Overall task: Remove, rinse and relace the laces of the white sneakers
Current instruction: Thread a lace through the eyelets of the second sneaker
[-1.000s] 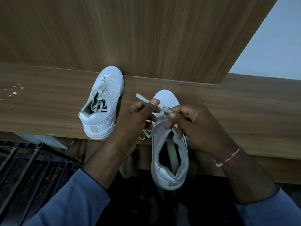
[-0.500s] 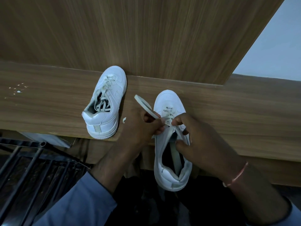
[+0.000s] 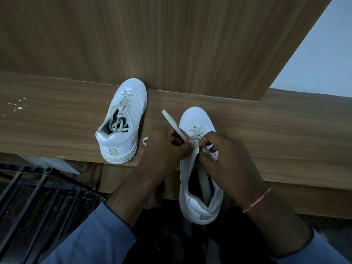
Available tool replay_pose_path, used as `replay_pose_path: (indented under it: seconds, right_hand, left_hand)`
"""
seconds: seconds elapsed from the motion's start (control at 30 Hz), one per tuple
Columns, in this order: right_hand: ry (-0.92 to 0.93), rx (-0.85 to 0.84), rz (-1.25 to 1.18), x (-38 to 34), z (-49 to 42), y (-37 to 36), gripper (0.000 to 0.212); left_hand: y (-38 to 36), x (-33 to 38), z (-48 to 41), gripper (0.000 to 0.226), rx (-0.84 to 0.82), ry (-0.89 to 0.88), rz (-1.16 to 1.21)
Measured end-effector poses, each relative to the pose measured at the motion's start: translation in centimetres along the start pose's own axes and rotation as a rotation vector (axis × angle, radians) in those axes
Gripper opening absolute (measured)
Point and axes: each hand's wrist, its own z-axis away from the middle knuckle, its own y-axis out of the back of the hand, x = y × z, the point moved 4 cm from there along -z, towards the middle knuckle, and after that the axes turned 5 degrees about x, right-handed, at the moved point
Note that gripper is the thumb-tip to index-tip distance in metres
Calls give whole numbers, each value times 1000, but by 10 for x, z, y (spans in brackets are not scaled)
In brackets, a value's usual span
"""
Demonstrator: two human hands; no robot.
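Two white sneakers stand on a wooden ledge (image 3: 57, 122). The left sneaker (image 3: 123, 121) is fully laced and stands alone. The right sneaker (image 3: 198, 164) is laced only near the toe and its heel hangs over the ledge's front edge. My left hand (image 3: 165, 147) pinches a flat grey-white lace (image 3: 173, 124) whose free end sticks up and to the left. My right hand (image 3: 226, 162) grips the sneaker's upper at the eyelets, fingers curled on its right flap. The grey tongue shows inside the shoe.
A wood-grain panel (image 3: 171, 44) rises behind the ledge, with a pale wall (image 3: 323, 54) at the right. Black metal bars (image 3: 28, 197) lie below at the left. White specks (image 3: 19, 105) dot the ledge's left part.
Both hands dropped from holding the lace stretched between them to the eyelets. The right hand let go of the lace and took the shoe's upper. The left hand kept the lace.
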Motion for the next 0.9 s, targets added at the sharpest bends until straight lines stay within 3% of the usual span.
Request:
replay_pose_path:
  seconds: [0.43,0.63,0.77,0.9]
  right_hand:
    - [69,24,86,0,-6,-12,22]
    - [106,-48,-7,2,-6,-2,12]
    - [-162,3,-437,10,-10,12,11]
    - [-432,7,-1400,-3,-14,30,14]
  left_hand:
    - [-1,2,4,22,-8,168,190]
    - [-10,1,7,18,-84,175,153]
    - [-9,1,6,9,-13,129,118]
    - [-10,8,6,9,33,9,-1]
